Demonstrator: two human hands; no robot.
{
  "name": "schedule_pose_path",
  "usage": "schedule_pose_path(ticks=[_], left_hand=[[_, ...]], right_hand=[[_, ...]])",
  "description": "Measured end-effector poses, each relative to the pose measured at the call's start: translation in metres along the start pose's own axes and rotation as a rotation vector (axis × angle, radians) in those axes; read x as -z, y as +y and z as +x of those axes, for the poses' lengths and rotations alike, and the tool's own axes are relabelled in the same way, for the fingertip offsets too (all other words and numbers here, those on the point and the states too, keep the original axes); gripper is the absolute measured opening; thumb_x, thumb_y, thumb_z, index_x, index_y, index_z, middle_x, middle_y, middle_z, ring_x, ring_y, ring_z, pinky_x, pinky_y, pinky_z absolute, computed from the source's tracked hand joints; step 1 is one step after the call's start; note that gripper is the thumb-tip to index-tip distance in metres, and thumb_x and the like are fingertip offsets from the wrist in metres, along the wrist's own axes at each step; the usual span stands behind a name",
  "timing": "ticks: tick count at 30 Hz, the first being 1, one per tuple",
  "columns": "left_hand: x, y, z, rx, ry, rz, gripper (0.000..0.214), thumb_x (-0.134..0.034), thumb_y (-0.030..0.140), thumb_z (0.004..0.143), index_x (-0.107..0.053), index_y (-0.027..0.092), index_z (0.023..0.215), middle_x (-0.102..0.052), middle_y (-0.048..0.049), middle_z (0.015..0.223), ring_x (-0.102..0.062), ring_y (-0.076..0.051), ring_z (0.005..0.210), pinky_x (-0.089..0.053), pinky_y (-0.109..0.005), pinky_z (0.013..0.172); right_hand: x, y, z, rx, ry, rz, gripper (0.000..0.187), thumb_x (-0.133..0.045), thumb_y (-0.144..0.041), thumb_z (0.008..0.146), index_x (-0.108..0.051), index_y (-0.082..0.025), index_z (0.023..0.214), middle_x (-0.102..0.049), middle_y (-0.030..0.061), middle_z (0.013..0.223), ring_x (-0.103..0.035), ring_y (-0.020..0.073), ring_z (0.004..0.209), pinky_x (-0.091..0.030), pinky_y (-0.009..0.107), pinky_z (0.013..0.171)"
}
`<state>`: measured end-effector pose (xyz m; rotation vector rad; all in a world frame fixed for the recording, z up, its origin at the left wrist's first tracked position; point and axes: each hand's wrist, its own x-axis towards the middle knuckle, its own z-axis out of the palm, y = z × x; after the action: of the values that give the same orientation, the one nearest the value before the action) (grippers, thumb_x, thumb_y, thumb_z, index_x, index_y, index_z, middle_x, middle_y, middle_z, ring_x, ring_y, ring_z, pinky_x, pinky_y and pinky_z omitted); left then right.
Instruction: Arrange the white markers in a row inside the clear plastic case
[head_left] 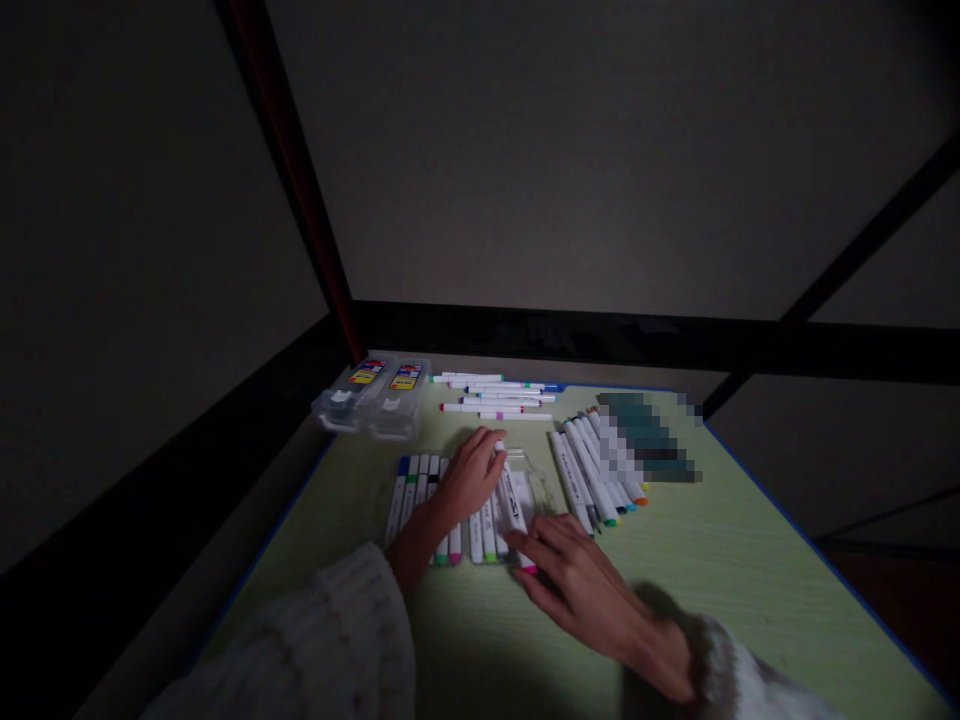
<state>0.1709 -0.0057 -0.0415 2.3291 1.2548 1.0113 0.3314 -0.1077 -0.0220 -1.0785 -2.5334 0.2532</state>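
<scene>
A row of white markers with coloured caps [420,495] lies side by side on a pale green table [720,570]. My left hand [469,475] rests on top of this row, fingers curled over the markers' far ends. My right hand [581,580] lies flat with fingers stretched toward the near end of the rightmost marker [514,505], fingertips touching it. A clear plastic tray [536,480] shows beside that marker.
Two clear plastic cases [375,395] with coloured labels stand at the table's far left. A loose group of markers [499,393] lies behind, and a second row [589,470] to the right, partly under a blurred patch. Dark walls surround the table.
</scene>
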Motion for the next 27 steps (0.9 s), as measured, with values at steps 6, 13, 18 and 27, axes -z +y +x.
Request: schedule_pose_path(ticks=[6,13,18,27], left_hand=[[0.002,0.001,0.001,0.013,0.025,-0.022,0.028,-0.038,0.017,0.083,-0.050,0.018,0.109,-0.054,-0.0068,0.101,-0.050,-0.018,0.098,-0.041,-0.032,0.088],[0.003,0.001,0.000,0.013,0.051,-0.049,0.025,-0.040,0.019,0.084,-0.050,0.017,0.107,-0.053,-0.0067,0.103,-0.050,-0.017,0.099,-0.040,-0.032,0.089],[0.002,0.000,0.001,0.022,0.054,-0.050,0.024,-0.041,0.019,0.083,-0.050,0.018,0.106,-0.053,-0.0065,0.102,-0.051,-0.017,0.097,-0.041,-0.032,0.088],[0.003,0.001,0.000,0.038,0.059,-0.068,0.025,-0.045,0.018,0.080,-0.050,0.017,0.104,-0.053,-0.0065,0.100,-0.052,-0.017,0.093,-0.042,-0.031,0.086]], right_hand=[[0.004,0.001,0.001,-0.025,0.031,-0.019,0.028,-0.042,-0.022,0.085,-0.052,-0.018,0.110,-0.054,0.0060,0.085,-0.050,0.0201,0.082,-0.038,0.038,0.075],[0.007,0.011,-0.001,-0.065,0.102,-0.054,0.029,-0.038,-0.016,0.085,-0.053,-0.017,0.109,-0.054,0.0066,0.084,-0.051,0.0194,0.079,-0.040,0.037,0.071],[0.010,0.016,-0.002,-0.105,0.136,-0.064,0.029,-0.036,-0.014,0.085,-0.054,-0.017,0.107,-0.054,0.0079,0.086,-0.051,0.0202,0.079,-0.041,0.036,0.069],[0.011,0.021,-0.004,-0.154,0.132,-0.066,0.031,-0.034,-0.012,0.084,-0.052,-0.017,0.109,-0.052,0.0090,0.090,-0.050,0.0203,0.079,-0.042,0.035,0.070]])
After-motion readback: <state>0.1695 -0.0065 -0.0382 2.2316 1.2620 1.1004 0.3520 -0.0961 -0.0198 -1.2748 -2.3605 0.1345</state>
